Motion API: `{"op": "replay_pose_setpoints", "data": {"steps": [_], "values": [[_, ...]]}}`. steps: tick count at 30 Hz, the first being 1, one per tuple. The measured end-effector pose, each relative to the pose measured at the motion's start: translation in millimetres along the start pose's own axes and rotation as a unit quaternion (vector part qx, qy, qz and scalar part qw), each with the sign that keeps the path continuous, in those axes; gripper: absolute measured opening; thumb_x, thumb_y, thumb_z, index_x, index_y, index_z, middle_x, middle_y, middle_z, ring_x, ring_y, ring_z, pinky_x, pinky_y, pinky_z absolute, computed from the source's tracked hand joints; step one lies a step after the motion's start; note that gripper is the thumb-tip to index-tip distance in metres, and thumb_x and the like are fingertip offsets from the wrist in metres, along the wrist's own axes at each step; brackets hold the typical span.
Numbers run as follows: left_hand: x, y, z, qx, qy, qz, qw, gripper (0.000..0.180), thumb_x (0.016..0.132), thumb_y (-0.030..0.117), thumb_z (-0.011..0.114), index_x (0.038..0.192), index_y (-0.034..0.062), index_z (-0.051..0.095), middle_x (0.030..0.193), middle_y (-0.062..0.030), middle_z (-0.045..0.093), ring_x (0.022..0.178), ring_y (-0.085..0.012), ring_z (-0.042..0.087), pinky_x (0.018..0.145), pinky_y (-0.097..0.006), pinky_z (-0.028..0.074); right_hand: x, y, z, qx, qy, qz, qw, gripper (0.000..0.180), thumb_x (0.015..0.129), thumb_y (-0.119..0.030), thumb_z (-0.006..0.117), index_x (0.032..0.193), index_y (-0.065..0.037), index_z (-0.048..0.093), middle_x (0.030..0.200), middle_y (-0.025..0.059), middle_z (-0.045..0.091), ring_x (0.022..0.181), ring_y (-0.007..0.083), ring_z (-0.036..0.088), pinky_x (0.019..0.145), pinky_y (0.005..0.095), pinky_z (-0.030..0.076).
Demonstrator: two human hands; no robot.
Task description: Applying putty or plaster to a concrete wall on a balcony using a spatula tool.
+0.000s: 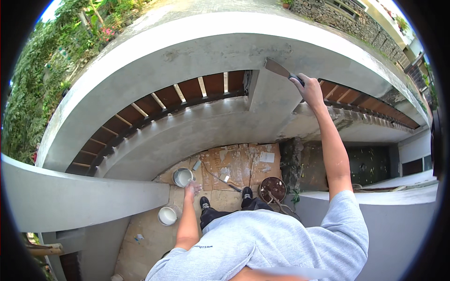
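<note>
My right hand (308,89) is raised high and grips the dark handle of a putty knife (277,69). Its flat metal blade lies against the grey plastered surface of a concrete beam (262,100). My left hand (192,189) hangs low with its fingers apart and holds nothing. Far below it stands a metal bucket (182,177) with pale paste inside. My black shoes (246,196) stand on flattened cardboard (234,161).
A white bucket (167,215) sits on the floor at the lower left. A round rusty-brown container (272,188) stands to the right of my feet. Wooden slats (154,100) run between curved grey concrete walls. Green plants (33,93) grow at the far left.
</note>
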State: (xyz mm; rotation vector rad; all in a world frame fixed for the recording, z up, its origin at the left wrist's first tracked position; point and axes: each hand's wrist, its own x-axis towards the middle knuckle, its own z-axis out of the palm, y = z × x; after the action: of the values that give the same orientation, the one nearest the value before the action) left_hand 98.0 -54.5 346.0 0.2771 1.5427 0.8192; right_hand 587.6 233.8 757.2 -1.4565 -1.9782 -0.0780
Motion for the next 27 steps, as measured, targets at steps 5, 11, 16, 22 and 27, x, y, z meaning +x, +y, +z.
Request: {"op": "replay_pose_setpoints", "data": {"steps": [5, 11, 16, 22, 27], "values": [[-33, -58, 19, -0.112, 0.000, -0.046, 0.993, 0.051, 0.096, 0.046, 0.037, 0.128, 0.0074, 0.048, 0.112, -0.0129, 0.065, 0.093, -0.0233, 0.062, 0.074, -0.034, 0.046, 18, -3, 35, -0.029, 0.042, -0.044, 0.998, 0.037, 0.088, -0.040, 0.061, 0.082, -0.004, 0.064, 0.068, 0.0195, 0.062, 0.064, 0.0388, 0.060, 0.057, 0.0434, 0.047], [-57, -93, -2, -0.116, 0.112, -0.189, 0.969, 0.059, 0.096, 0.049, 0.030, 0.139, 0.0096, 0.039, 0.119, -0.0110, 0.063, 0.102, -0.0252, 0.061, 0.079, -0.034, 0.045, 23, 9, 33, 0.061, 0.038, -0.047, 0.996, 0.034, 0.088, -0.038, 0.061, 0.084, -0.004, 0.064, 0.067, 0.0194, 0.061, 0.063, 0.0392, 0.060, 0.056, 0.0436, 0.047], [-67, -99, 4, -0.139, 0.160, -0.164, 0.963, 0.061, 0.097, 0.052, 0.027, 0.125, 0.0026, 0.047, 0.107, -0.0137, 0.068, 0.090, -0.0264, 0.065, 0.070, -0.036, 0.048, 33, -21, 26, 0.042, 0.023, -0.070, 0.996, 0.034, 0.087, -0.037, 0.063, 0.082, -0.004, 0.064, 0.068, 0.0188, 0.062, 0.063, 0.0379, 0.061, 0.056, 0.0432, 0.048], [-65, -81, 10, -0.162, 0.141, -0.117, 0.970, 0.060, 0.098, 0.053, 0.028, 0.132, 0.0059, 0.041, 0.105, -0.0147, 0.068, 0.083, -0.0256, 0.066, 0.066, -0.035, 0.048, 60, -47, 48, 0.001, 0.022, -0.104, 0.994, 0.035, 0.087, -0.040, 0.061, 0.086, -0.005, 0.066, 0.070, 0.0174, 0.064, 0.065, 0.0382, 0.061, 0.057, 0.0427, 0.049], [-69, -94, -20, -0.165, 0.148, -0.128, 0.967, 0.062, 0.096, 0.054, 0.028, 0.137, 0.0089, 0.040, 0.114, -0.0129, 0.064, 0.095, -0.0254, 0.061, 0.074, -0.036, 0.045, 44, -40, 31, 0.078, -0.004, -0.065, 0.995, 0.031, 0.086, -0.035, 0.065, 0.084, -0.004, 0.067, 0.067, 0.0183, 0.063, 0.062, 0.0366, 0.062, 0.056, 0.0406, 0.049]]}}
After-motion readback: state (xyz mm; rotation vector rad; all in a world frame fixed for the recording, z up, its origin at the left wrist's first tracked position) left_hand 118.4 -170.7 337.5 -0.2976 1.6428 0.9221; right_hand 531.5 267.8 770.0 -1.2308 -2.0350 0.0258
